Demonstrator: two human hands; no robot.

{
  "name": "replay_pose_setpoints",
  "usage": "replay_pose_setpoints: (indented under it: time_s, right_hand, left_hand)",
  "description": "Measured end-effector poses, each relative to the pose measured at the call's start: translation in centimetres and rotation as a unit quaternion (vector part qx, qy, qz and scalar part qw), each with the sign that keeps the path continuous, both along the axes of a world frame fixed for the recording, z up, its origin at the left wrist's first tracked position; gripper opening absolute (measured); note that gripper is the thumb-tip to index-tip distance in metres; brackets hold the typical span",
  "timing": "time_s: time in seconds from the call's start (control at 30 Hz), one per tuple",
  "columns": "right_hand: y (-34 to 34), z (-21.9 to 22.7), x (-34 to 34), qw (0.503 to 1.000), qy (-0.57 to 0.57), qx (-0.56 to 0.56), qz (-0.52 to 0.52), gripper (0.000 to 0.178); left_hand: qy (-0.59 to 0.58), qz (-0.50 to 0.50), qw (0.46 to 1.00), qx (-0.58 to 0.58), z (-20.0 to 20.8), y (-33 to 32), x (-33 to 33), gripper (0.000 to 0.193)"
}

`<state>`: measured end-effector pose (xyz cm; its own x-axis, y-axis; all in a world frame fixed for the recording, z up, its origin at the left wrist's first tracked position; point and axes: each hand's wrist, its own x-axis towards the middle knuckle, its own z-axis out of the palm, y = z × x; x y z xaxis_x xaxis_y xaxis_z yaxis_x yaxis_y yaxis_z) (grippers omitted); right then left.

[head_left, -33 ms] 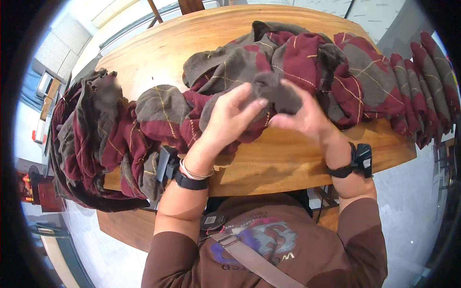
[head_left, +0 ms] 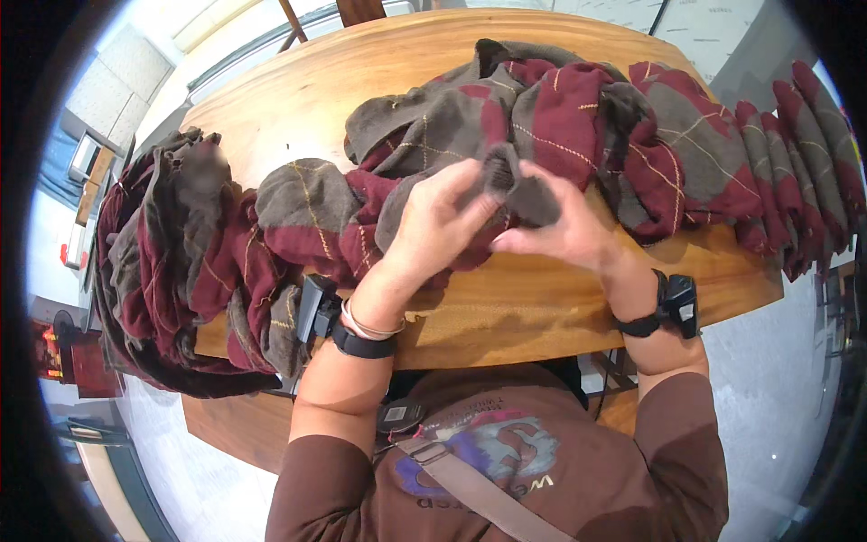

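A dark grey sock (head_left: 535, 200) is held over the middle of the wooden table, its ribbed opening facing up toward me. My left hand (head_left: 441, 215) pinches the sock's cuff between thumb and fingers. On the other side, my right hand (head_left: 571, 226) curves around the sock's body, with the thumb beneath it. Just behind my hands lies a heap of loose grey and maroon argyle socks (head_left: 564, 108) with yellow stitched lines. More of them (head_left: 307, 203) trail to the left of my left hand.
A tangled pile of similar socks (head_left: 153, 262) hangs over the left table edge. Flattened socks (head_left: 795, 172) lie in a row at the right end. The wooden table (head_left: 298, 90) has a curved near edge in front of my body. Wooden chair legs (head_left: 291, 23) stand beyond it.
The sock's ribbed opening has tilted up and shows more plainly now. My right hand has shifted slightly left.
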<state>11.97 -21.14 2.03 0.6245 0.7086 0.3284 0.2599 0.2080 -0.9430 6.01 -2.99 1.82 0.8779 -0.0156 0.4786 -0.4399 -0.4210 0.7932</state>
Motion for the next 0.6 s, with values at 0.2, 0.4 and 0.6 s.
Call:
replay_pose_setpoints:
  time_s: [0.2, 0.4, 0.6]
  right_hand:
    - [-0.2, 0.6, 0.3, 0.991, 0.052, -0.108, 0.054, 0.021]
    - [-0.8, 0.5, 1.2, 0.99, 0.102, -0.089, 0.04, 0.022]
    - [-1.3, 0.9, 2.0, 0.987, 0.133, 0.061, -0.065, 0.033]
  left_hand:
    - [-0.009, 0.066, 0.997, -0.036, 0.7, 1.0, 0.0, 0.014]
    - [0.26, -0.118, 0.958, -0.04, 1.5, 3.2, -0.4, 0.032]
    - [-0.025, -0.016, 0.975, 0.221, 0.0, 5.0, 0.4, 0.048]
